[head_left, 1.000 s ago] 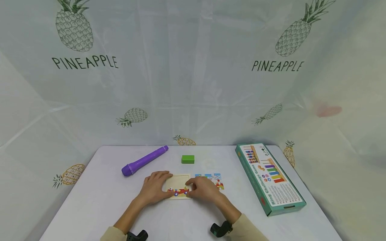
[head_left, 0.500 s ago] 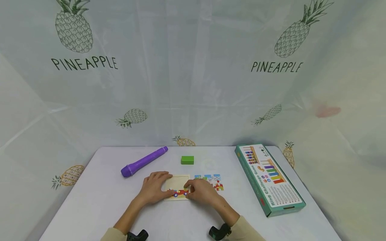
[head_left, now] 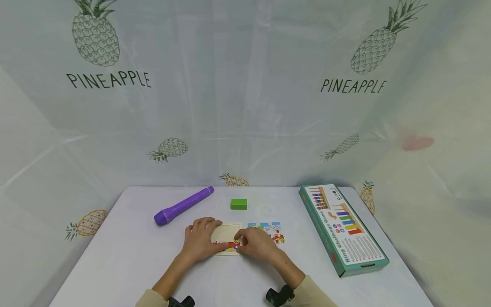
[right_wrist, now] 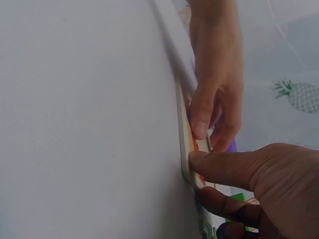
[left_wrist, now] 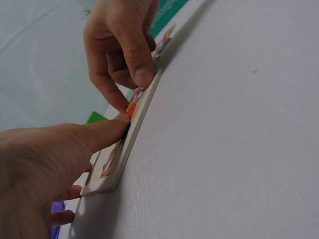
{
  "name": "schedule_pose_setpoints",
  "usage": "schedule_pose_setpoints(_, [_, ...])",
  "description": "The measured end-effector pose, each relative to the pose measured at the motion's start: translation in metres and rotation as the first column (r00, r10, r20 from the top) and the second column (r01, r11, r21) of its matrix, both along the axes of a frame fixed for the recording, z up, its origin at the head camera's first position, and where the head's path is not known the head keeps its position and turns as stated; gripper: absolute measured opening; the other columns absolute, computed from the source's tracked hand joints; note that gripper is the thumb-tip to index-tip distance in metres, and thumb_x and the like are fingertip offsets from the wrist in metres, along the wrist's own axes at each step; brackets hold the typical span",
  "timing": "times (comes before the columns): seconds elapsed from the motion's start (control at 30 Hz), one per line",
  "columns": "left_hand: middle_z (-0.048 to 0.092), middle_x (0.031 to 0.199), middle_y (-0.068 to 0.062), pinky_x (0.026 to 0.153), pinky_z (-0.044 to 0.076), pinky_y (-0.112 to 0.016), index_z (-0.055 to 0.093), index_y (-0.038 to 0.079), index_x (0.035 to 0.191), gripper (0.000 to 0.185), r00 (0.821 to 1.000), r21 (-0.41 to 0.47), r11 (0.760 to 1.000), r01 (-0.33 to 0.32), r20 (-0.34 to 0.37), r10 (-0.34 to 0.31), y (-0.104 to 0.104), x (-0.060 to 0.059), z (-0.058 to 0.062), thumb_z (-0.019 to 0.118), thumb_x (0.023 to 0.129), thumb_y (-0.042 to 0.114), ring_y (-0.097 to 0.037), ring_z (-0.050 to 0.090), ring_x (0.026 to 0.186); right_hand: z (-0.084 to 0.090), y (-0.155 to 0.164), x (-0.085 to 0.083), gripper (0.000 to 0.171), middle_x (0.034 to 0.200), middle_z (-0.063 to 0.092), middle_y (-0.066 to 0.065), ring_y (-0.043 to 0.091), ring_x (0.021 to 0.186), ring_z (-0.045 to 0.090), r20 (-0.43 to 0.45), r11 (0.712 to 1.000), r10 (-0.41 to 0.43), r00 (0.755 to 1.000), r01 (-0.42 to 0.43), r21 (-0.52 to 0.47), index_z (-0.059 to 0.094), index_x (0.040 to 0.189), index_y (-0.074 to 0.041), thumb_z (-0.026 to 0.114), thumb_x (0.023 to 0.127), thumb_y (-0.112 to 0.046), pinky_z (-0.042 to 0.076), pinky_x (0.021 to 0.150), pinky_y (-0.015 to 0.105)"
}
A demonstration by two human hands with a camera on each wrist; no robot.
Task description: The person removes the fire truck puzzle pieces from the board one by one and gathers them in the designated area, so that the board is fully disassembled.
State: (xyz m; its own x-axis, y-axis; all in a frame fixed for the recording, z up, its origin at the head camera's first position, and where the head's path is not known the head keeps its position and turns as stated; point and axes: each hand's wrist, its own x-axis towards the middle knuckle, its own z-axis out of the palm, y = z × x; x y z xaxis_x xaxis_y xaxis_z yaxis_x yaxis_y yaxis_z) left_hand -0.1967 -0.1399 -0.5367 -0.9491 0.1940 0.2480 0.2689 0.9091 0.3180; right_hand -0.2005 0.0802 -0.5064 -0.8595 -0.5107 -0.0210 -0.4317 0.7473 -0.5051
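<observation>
Barely anything had shifted since the earlier head frames: both hands stayed on the wooden puzzle tray (head_left: 226, 238), the left hand (head_left: 199, 241) edging slightly right. From the head camera, the tray lay flat on the white table (head_left: 115, 264), loose puzzle pieces (head_left: 268, 230) just beside it, with a purple marker (head_left: 183, 205), green block (head_left: 238, 204) and game box (head_left: 343, 228) farther off. At the left wrist, the left hand's (left_wrist: 45, 169) thumb pressed the tray's (left_wrist: 134, 134) near edge, fingers curled round it. At the right wrist, the right hand (right_wrist: 259, 189) pinched the tray's (right_wrist: 185, 149) corner.
</observation>
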Motion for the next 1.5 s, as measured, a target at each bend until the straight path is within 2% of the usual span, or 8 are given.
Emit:
schedule_pose_setpoints(0.27, [0.050,0.130,-0.001,0.092,0.030,-0.060,0.057,0.028,0.125,0.078,1.000,0.006,1.000,0.012,0.002,-0.012,0.003,0.001,0.004,0.063,0.064,0.076,-0.031,0.041,0.122,0.001,0.002,-0.001,0.029,0.070,0.052,-0.010,0.004,0.061,0.046,-0.007,1.000,0.002,1.000,-0.003,-0.013,0.068,0.101,-0.018,0.077,0.074,-0.023,0.038,0.055,0.021])
schedule_pose_setpoints(0.37, [0.050,0.130,-0.001,0.092,0.030,-0.060,0.057,0.027,0.125,0.078,1.000,0.009,1.000,0.015,0.002,-0.015,0.005,0.000,0.005,0.064,0.065,0.075,-0.031,0.041,0.122,0.001,0.003,-0.001,0.028,0.072,0.053,-0.008,0.005,0.062,0.046,0.015,0.999,-0.013,1.000,0.014,-0.050,0.066,0.099,-0.019,0.076,0.073,-0.021,0.039,0.055,0.022])
schedule_pose_setpoints(0.5, [0.050,0.130,-0.002,0.093,0.030,-0.060,0.057,0.027,0.126,0.078,1.000,0.011,1.000,0.017,-0.001,-0.017,0.004,-0.001,0.004,0.065,0.065,0.075,-0.031,0.040,0.122,0.001,0.003,-0.001,0.020,0.074,0.055,-0.007,0.006,0.062,0.048,0.046,0.991,-0.031,0.998,0.037,-0.125,0.062,0.095,-0.021,0.072,0.078,-0.017,0.040,0.054,0.022])
schedule_pose_setpoints(0.67, [0.050,0.130,0.000,0.093,0.030,-0.059,0.057,0.028,0.126,0.077,1.000,-0.005,1.000,0.012,0.006,-0.012,0.004,-0.002,0.001,0.064,0.065,0.075,-0.030,0.040,0.122,0.004,0.006,-0.002,0.009,0.077,0.058,-0.010,0.004,0.066,0.051,0.055,0.981,-0.002,0.999,0.012,-0.191,0.061,0.088,-0.021,0.063,0.085,-0.013,0.043,0.057,0.021])
schedule_pose_setpoints(0.8, [0.049,0.130,0.000,0.093,0.029,-0.059,0.057,0.028,0.125,0.076,1.000,-0.005,1.000,0.013,0.015,-0.013,0.005,-0.002,0.000,0.063,0.065,0.075,-0.030,0.039,0.123,0.010,0.013,-0.005,0.005,0.079,0.060,-0.011,0.004,0.068,0.053,0.062,0.974,0.012,0.998,0.002,-0.227,0.062,0.089,-0.019,0.062,0.086,-0.015,0.044,0.059,0.021])
schedule_pose_setpoints(1.13, [0.048,0.132,-0.001,0.094,0.029,-0.059,0.055,0.029,0.128,0.077,1.000,-0.018,1.000,0.013,0.024,-0.012,0.005,-0.001,0.000,0.065,0.066,0.073,-0.030,0.039,0.123,0.024,0.059,-0.013,0.004,0.078,0.060,-0.005,0.010,0.062,0.054,0.142,0.973,-0.051,0.989,0.081,-0.217,0.062,0.090,-0.017,0.064,0.089,-0.021,0.046,0.050,0.025])
schedule_pose_setpoints(1.33, [0.048,0.132,-0.002,0.095,0.028,-0.059,0.055,0.028,0.128,0.078,1.000,-0.023,1.000,0.012,0.015,-0.011,0.002,-0.001,-0.001,0.065,0.066,0.073,-0.031,0.039,0.123,0.024,0.087,-0.012,0.004,0.076,0.060,-0.006,0.010,0.067,0.054,0.154,0.985,-0.037,0.987,0.062,-0.163,0.063,0.087,-0.016,0.065,0.088,-0.019,0.044,0.056,0.025])
schedule_pose_setpoints(1.5, [0.048,0.131,-0.003,0.094,0.028,-0.059,0.055,0.027,0.129,0.078,1.000,-0.021,1.000,0.017,0.015,-0.016,0.000,0.000,-0.002,0.064,0.066,0.073,-0.033,0.039,0.123,0.023,0.107,-0.009,0.004,0.074,0.059,-0.006,0.012,0.068,0.051,0.210,0.992,-0.019,0.978,0.045,-0.117,0.063,0.085,-0.015,0.065,0.087,-0.018,0.042,0.058,0.026])
